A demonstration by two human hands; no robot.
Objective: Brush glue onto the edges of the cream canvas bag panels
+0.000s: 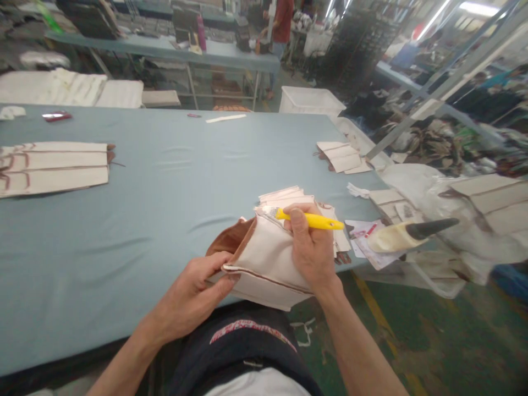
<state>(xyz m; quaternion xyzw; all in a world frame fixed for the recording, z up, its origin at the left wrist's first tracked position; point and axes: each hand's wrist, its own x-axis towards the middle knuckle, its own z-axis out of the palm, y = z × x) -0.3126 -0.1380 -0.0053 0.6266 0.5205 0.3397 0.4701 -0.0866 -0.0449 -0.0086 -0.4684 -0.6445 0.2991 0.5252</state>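
At the near edge of the blue-grey table (pixel 165 187) I hold a cream fabric piece (pixel 266 253) with brown trim and a brown lining. My left hand (pixel 198 291) pinches its lower left corner, fingers closed on the cloth. My right hand (pixel 309 247) rests on top of the piece and grips a yellow-handled tool (pixel 313 220), its tip touching the upper edge of the fabric. More cream pieces lie stacked (pixel 289 195) just behind it.
A stack of cream panels (pixel 53 165) lies at the table's left. Smaller pieces (pixel 342 157) sit at the right edge. A cream bottle with a black nozzle (pixel 408 234) lies over plastic bags at right. White bins (pixel 311 102) stand beyond. A person in red (pixel 282 22) stands far back.
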